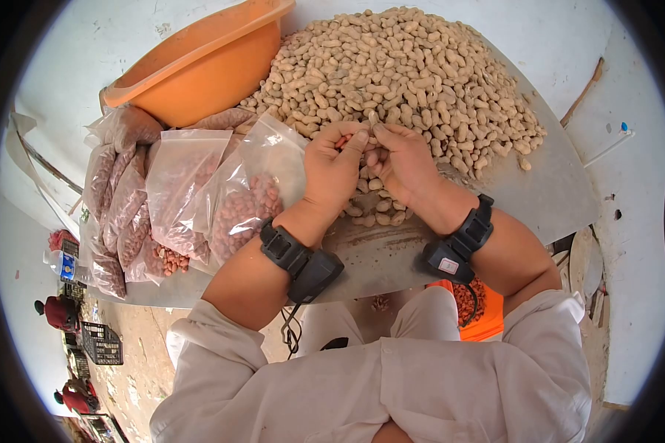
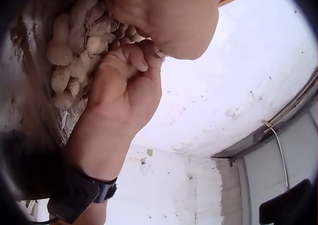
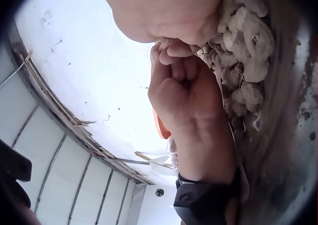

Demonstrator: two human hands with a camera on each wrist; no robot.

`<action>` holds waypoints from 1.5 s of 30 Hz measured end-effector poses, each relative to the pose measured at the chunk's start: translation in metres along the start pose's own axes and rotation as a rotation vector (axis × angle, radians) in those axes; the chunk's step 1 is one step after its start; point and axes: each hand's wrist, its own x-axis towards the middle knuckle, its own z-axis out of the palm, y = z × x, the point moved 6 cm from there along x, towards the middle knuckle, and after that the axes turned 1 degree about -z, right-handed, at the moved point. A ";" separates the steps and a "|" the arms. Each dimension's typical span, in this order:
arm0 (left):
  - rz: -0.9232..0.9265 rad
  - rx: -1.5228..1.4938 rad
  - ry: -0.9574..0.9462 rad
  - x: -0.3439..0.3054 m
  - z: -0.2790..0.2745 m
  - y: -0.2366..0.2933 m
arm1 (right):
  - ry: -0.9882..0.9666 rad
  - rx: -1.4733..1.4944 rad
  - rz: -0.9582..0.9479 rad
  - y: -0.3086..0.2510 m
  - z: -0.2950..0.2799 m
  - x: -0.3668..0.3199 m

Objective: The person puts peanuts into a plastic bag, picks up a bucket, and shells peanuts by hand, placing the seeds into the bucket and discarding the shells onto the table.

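Right now I have both hands close together in the head view, at the near edge of the heap of unshelled peanuts. The left hand is curled, thumb and fingers pinching a peanut that the fingers mostly hide; a few reddish kernels show in its curled fingers. The right hand grasps the same peanut from the other side, its fingertips meeting the left ones. Both wrist views show me the fingers bent inward beside the heap, though the pinched piece is too small to make out well.

The heap lies on a grey tabletop. Left of it, an orange basin stands tilted, with clear plastic bags of reddish kernels in front. Loose kernels sit by the bags, and an orange container holding more kernels is below the table's near edge.
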 end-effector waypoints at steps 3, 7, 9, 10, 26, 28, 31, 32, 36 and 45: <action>0.031 0.035 -0.013 0.000 0.001 0.002 | 0.011 0.046 -0.002 -0.001 0.000 -0.001; 0.051 0.147 0.024 0.002 -0.002 0.003 | 0.040 0.087 -0.031 -0.004 0.004 -0.003; -0.014 -0.073 0.036 0.001 0.000 0.000 | 0.015 0.006 -0.079 -0.009 0.008 -0.005; -0.046 -0.183 0.042 0.001 0.001 0.000 | 0.003 -0.034 -0.103 -0.011 0.009 -0.005; -0.569 -0.873 0.194 -0.005 -0.007 -0.030 | -0.309 -1.248 -0.961 -0.047 0.049 -0.031; -0.570 -0.888 0.146 -0.005 -0.004 -0.027 | -0.287 -1.221 -0.957 -0.049 0.047 -0.031; -0.583 -0.914 0.024 -0.003 -0.002 -0.024 | -0.260 -0.962 -0.682 -0.050 0.038 -0.021; -0.588 -0.888 0.045 -0.004 -0.003 -0.025 | -0.232 -0.890 -0.588 -0.049 0.032 -0.017; -0.585 -0.858 0.050 -0.002 -0.002 -0.019 | -0.162 -0.322 -0.284 -0.041 0.006 0.002; -0.497 -0.882 -0.029 0.007 -0.020 -0.016 | -0.224 0.193 -0.048 -0.043 -0.010 0.016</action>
